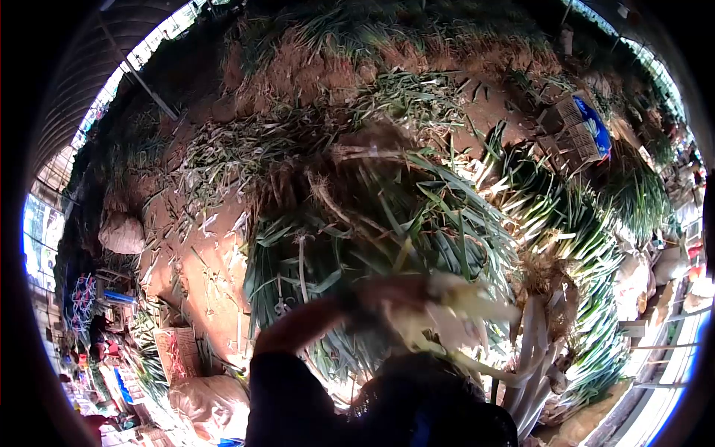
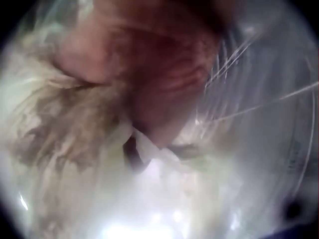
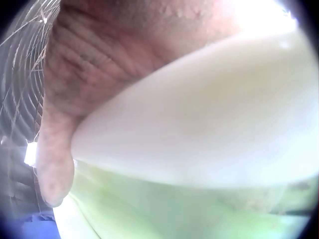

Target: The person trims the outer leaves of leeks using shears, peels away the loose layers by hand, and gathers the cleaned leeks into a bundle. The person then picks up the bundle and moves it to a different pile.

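Note:
Blurred in the head view, my left hand (image 1: 406, 289) reaches across in front of the body, beside pale leek stalks and leaves (image 1: 447, 320). In the left wrist view, the curled fingers of that hand (image 2: 154, 74) grip pale, soil-stained leek layers (image 2: 65, 144); the fingertips are partly hidden. The right wrist view has my right hand (image 3: 94, 69) holding a thick white leek stalk (image 3: 199, 109), thumb against its side and other fingers hidden behind it. Where my right hand lies in the head view, I cannot tell.
A large heap of green leeks (image 1: 447, 208) lies ahead, with more leeks (image 1: 596, 298) along the right. Trimmed leaves (image 1: 231, 156) litter the brown ground. A crate (image 1: 577, 130) with blue lining stands at the upper right, sacks (image 1: 208, 402) at the left.

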A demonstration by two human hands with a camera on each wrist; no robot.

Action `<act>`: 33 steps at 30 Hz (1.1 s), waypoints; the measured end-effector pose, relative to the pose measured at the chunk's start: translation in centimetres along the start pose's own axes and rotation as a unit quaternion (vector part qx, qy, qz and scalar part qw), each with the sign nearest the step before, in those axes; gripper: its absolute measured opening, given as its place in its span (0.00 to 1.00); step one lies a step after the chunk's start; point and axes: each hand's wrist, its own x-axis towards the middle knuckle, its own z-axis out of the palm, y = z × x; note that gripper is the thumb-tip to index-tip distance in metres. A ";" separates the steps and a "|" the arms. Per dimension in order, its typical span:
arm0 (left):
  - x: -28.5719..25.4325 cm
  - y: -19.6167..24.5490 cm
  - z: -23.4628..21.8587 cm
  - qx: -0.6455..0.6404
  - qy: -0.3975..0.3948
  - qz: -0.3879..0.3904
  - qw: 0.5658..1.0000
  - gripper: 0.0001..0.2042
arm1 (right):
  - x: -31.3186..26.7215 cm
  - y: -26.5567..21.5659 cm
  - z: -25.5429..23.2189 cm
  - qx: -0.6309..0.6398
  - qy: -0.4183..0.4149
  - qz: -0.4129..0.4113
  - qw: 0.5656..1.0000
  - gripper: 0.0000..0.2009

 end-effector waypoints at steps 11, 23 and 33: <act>-22.7 18.7 -24.8 0.292 0.636 -0.013 0.714 0.35 | -3.3 4.2 -0.8 0.040 -0.048 -0.036 0.997 0.20; 12.9 0.2 21.2 0.032 -0.134 0.257 0.956 0.29 | -3.5 6.6 1.9 0.074 -0.062 -0.051 0.994 0.20; 13.3 2.2 -1.2 -0.130 0.408 -0.081 0.900 0.11 | 2.0 10.4 2.0 -0.011 -0.115 0.024 0.993 0.20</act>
